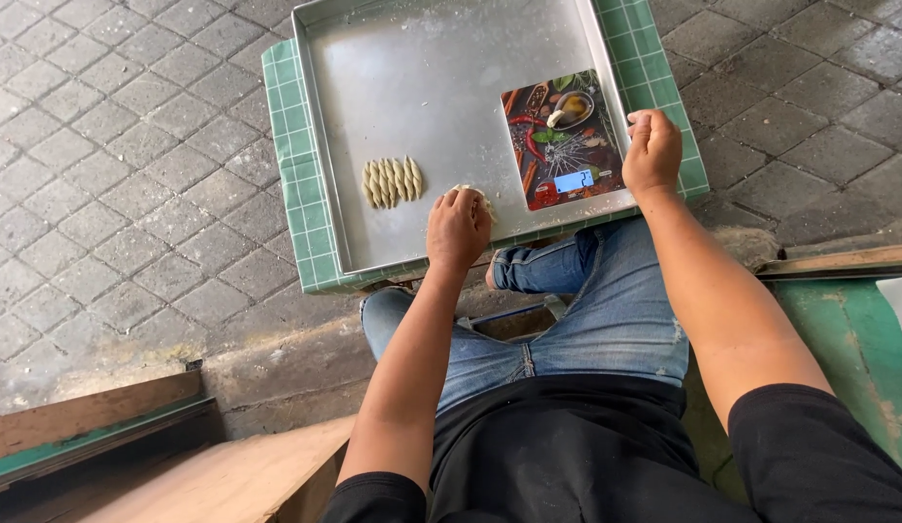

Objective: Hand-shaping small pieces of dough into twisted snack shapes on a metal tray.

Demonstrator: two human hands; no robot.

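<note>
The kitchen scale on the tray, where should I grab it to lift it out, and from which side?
Probably grip the kitchen scale by its two long edges, coming from above near the tray's right rim. It is a thin flat slab lying flush on the metal, so only the edges offer purchase. The right hand already rests at its right edge; the small dough piece on top could slide if tilted.

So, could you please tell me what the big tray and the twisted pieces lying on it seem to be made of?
The tray looks like bare metal, likely aluminium: dull grey sheen, raised rim. The twisted pieces look like raw dough: pale, matte, soft ridges. The left hand presses on another such piece.
</note>
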